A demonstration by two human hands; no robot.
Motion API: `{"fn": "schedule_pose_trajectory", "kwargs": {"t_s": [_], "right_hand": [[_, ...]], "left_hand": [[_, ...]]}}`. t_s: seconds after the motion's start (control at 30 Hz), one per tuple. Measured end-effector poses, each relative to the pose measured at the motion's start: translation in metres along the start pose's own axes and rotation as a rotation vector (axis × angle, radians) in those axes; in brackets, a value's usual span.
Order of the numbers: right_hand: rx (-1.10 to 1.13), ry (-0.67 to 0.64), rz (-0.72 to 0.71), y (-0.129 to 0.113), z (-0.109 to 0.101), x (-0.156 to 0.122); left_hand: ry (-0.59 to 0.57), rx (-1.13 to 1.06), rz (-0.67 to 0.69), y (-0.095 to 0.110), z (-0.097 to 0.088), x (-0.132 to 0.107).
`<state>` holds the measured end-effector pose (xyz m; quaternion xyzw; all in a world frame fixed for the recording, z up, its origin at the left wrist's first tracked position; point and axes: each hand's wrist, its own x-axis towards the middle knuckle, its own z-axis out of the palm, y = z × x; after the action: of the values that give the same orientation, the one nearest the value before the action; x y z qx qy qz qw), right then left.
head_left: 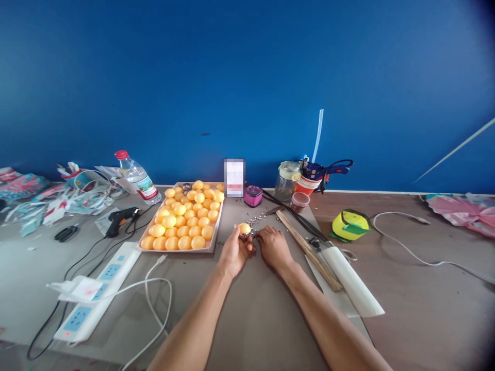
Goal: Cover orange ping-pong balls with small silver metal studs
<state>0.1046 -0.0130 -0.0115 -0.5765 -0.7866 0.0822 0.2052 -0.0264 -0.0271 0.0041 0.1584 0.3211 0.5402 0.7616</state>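
My left hand [235,251] grips a small orange ball [244,228] between thumb and fingers, just above the grey table mat [247,309]. My right hand [274,246] rests right beside it, fingers curled toward the ball and toward a scatter of small silver beads [256,220]; what its fingertips pinch is too small to make out. A shallow tray [214,238] full of several more orange balls [185,216] lies just left of my left hand.
A white power strip [98,293] with cables lies front left, a black glue gun [119,217] and water bottle [137,178] behind it. Wooden sticks [307,250], a white paper roll [351,282], a yellow tape holder [350,225], jars and a tool cup [309,180] stand right.
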Motion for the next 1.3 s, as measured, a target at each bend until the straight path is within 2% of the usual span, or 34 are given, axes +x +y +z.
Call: {"fn": "schedule_pose_trajectory", "kwargs": {"t_s": [0.13, 0.3, 0.4, 0.47, 0.77, 1.3], "right_hand": [[0.128, 0.039, 0.029, 0.002, 0.001, 0.002], [0.656, 0.161, 0.12, 0.01, -0.003, 0.004], [0.933, 0.147, 0.194, 0.01, -0.009, 0.005], [1.035, 0.117, 0.18, 0.007, -0.012, 0.005], [1.077, 0.021, 0.144, -0.005, -0.01, 0.001], [1.023, -0.025, 0.137, -0.005, -0.016, 0.001]], "left_hand": [[0.002, 0.02, 0.009, 0.001, 0.002, -0.001], [0.016, 0.036, 0.006, 0.001, 0.004, -0.002], [0.019, 0.05, 0.001, 0.0, 0.004, -0.001], [0.017, 0.064, 0.003, 0.0, 0.004, -0.001], [0.02, 0.092, -0.006, -0.003, 0.004, -0.002], [-0.011, 0.142, -0.007, -0.006, 0.001, -0.001]]}}
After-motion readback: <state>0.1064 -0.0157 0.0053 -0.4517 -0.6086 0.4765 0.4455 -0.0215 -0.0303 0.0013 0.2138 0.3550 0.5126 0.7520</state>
